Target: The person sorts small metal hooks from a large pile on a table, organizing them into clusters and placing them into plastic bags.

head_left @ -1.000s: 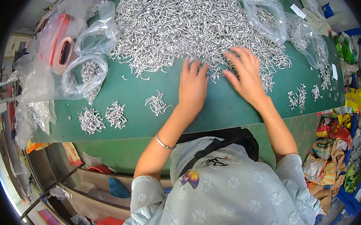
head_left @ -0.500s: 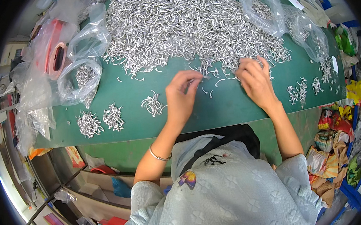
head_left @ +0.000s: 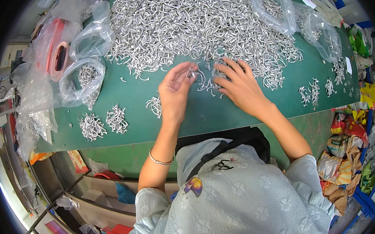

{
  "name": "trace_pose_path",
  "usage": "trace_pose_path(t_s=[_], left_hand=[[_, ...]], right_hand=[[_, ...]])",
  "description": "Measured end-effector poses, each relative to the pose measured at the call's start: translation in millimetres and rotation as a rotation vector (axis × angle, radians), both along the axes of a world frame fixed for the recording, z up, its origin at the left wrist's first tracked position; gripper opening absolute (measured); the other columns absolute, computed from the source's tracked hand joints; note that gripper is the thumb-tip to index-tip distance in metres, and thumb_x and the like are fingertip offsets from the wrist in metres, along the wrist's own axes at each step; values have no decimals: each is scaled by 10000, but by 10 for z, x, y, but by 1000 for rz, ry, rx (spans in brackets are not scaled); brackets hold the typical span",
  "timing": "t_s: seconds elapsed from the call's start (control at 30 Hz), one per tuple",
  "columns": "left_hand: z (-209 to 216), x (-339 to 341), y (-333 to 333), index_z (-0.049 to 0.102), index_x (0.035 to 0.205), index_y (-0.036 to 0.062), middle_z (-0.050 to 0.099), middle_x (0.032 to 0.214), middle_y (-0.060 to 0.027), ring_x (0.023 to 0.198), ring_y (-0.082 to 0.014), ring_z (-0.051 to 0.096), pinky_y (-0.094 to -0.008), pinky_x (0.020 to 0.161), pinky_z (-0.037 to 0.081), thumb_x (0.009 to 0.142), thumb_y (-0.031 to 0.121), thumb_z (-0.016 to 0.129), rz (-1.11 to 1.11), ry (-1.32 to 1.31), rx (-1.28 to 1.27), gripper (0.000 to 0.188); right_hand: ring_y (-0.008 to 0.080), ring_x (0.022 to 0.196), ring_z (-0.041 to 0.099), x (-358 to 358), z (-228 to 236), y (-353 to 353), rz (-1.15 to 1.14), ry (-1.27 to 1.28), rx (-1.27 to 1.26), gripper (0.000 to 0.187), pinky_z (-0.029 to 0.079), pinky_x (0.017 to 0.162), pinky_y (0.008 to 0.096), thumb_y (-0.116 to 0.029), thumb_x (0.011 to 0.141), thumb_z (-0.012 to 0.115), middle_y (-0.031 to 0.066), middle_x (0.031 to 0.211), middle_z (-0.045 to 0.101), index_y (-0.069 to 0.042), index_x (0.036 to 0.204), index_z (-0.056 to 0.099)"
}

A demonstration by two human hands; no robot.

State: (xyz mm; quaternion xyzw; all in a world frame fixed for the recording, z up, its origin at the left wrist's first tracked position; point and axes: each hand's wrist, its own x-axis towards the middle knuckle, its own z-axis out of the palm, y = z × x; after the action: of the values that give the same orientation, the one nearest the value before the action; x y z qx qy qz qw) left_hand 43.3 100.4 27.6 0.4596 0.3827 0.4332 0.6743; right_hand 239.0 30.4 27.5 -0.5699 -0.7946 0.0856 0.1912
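At the near fringe of the big heap of small metal hooks (head_left: 198, 25), the left hand (head_left: 175, 94) pinches one hook (head_left: 190, 74) between thumb and forefinger, while the right hand (head_left: 237, 85) lies spread, fingertips on loose hooks. Bare green worktop (head_left: 213, 113) runs from both wrists to the near edge; small hook clusters (head_left: 103, 123) sit toward its near left corner.

A broad desk (head_left: 144, 120) with a flat green top fills the upper half of the view, its near edge bending with the lens. Under it on the left sit pale, open shelves (head_left: 84, 202), with red items low down. On the right, a blue plastic crate (head_left: 373, 191) stands on the floor beside crumpled colourful wrappers (head_left: 346, 149). Light falls bright and even from above.
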Motion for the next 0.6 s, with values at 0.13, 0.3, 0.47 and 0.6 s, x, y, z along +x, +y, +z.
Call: trace_pose_path(t_s=[0.13, 0.3, 0.47, 0.6], left_hand=[[83, -37, 30, 527, 1244, -78, 621, 1186, -196, 1100, -254, 640, -310, 901, 547, 922, -83, 529, 0, 20, -15, 322], [115, -5, 103, 555, 1214, -77, 648, 1134, -194, 1053, -261, 664, -303, 864, 568, 927, -64, 545, -37, 73, 12, 287], [158, 82, 100, 565, 1183, -89, 654, 1130, -174, 1100, -234, 641, -299, 933, 522, 927, -53, 554, 62, 77, 126, 259], [-3, -9, -16, 583, 1173, -51, 656, 1147, -124, 1108, -201, 619, -298, 957, 491, 907, -41, 591, 85, 380, 397, 266]], right_hand=[[248, 1200, 519, 336, 38, -193, -16, -17, 58, 240, 300, 1061, 522, -35, 793, 668, 70, 1206, 583, -94, 1023, 633], [271, 1024, 572, 453, 129, -118, -253, 101, 174, 220, 397, 937, 435, 15, 803, 649, 87, 1053, 601, -55, 1010, 623], [294, 959, 569, 216, 182, 1, -250, 226, 270, 186, 425, 859, 408, -2, 804, 663, 98, 1010, 604, -37, 983, 630], [258, 909, 535, -140, 68, -78, -130, 162, 108, 166, 387, 784, 370, -82, 783, 712, 77, 928, 575, -56, 929, 639]])
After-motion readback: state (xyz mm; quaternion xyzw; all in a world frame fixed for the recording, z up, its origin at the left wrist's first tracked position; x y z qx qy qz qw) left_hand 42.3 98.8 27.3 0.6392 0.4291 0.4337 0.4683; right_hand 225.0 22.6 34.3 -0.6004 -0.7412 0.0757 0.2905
